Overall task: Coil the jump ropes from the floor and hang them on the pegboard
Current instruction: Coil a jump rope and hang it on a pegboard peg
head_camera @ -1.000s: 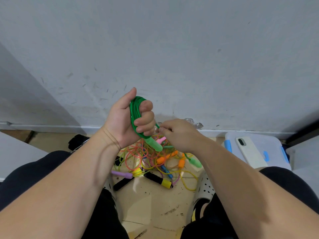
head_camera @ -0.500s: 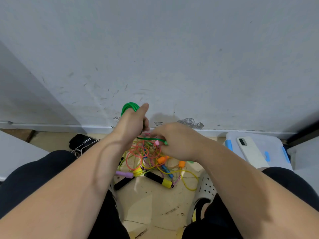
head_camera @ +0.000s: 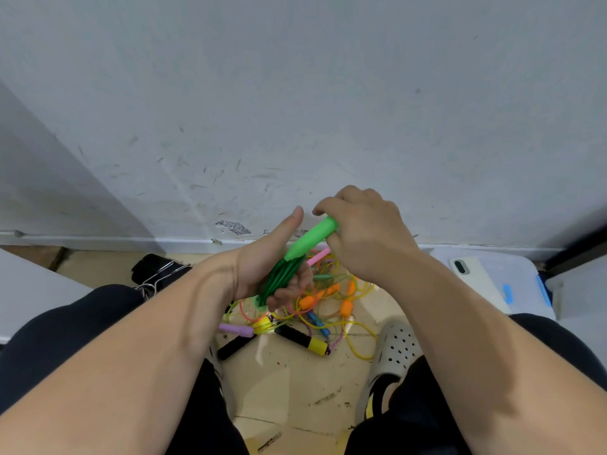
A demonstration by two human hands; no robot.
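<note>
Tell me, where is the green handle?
The green handle is mid-frame in the head view, gripped by the right hand, just above the green coil in the left hand.

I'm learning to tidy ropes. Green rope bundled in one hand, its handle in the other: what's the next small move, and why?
Probably wind the green handle once round the bundle and tuck it in: the left hand grips the gathered green rope, the right hand holds the handle above it, and no wrap visibly binds the loops.
</note>
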